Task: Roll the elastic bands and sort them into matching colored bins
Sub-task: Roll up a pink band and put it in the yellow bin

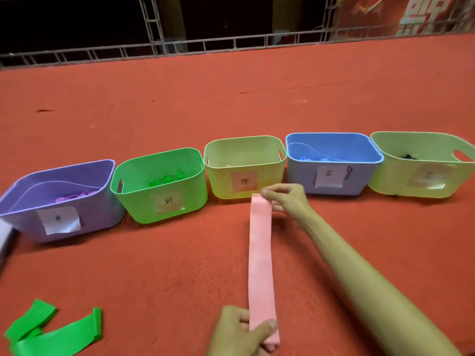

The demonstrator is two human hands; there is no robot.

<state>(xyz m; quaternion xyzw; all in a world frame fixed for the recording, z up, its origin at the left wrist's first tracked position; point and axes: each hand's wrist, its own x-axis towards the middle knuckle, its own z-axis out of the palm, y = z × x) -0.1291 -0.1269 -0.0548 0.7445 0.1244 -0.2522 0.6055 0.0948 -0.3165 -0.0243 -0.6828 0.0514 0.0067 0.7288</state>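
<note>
A flat pink elastic band point(260, 263) is stretched out lengthwise above the red surface. My right hand point(286, 201) pinches its far end, in front of the yellow bin point(244, 168). Near the bottom edge of the view, my left hand point(239, 332) pinches the band's near end between thumb and fingers. Green bands point(51, 332) lie loose at the bottom left. Five labelled bins stand in a row: purple point(61, 201), green point(159, 186), yellow, blue point(331, 163) and a second pale yellow-green one point(421, 165). The purple, green and blue bins hold rolled bands of their own colour.
Red carpet point(231, 98) covers the whole surface behind and before the bins. A metal truss rail point(205, 44) runs along the far edge. Something white point(6, 237) shows at the left edge beside the purple bin. A dark item lies in the rightmost bin.
</note>
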